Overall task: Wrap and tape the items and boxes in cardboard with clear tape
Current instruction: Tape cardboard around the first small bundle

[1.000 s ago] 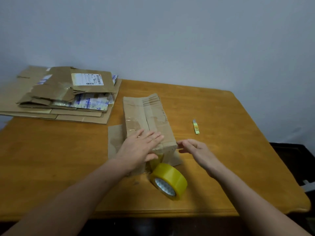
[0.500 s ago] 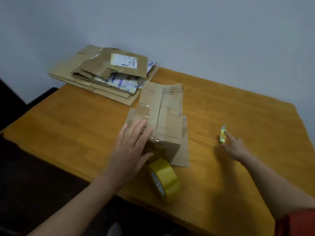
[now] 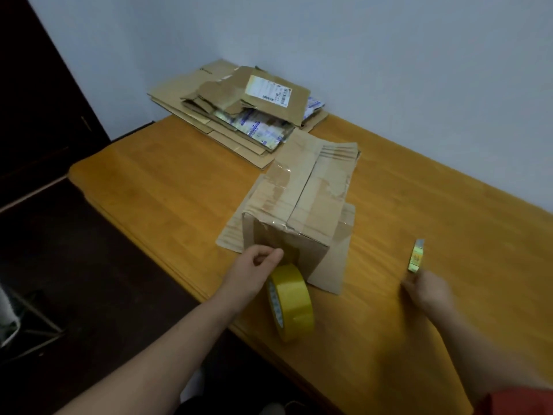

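Box [image 3: 302, 205] sits mid-table [image 3: 167, 187], wrapped in a cardboard sheet. Sheet edges stick out flat under it on the left, right and near sides. Clear tape is on the top seam and the far-left part of the top.

Roll [image 3: 294, 298] of yellowish tape stands on edge just near of the box, close to the near table edge. A strip [image 3: 291, 254] runs from the roll up onto the box's near face, uncut.

Left hand [image 3: 254, 266] is at that near face, fingers curled, thumb and forefinger at the strip. It reads as a pinch holding the tape against the cardboard, but the contact point is small, so low confidence.

Right hand [image 3: 426, 290] is well right of the box and blurred, fingers closed round the near end of a small yellow-green cutter [image 3: 416, 259], tip pointing far. Can't tell whether the blade is out.

Step, my read: taping the near end, at the cut-off point.

- Next move: bring the cutter left to the gap between roll and box.
- Left hand keeps the strip taut while it is sliced, then presses the tail down.
- Risks: slack tape folding on itself, blade close to left fingers, roll going off the near edge once freed.

Remaining: side flaps look untaped. Can't judge the far end from here.

Stack [image 3: 239, 115] of flattened cardboard lies at the far-left corner against the wall [image 3: 389, 55]. Red sleeve [image 3: 517, 399] shows on the right arm.
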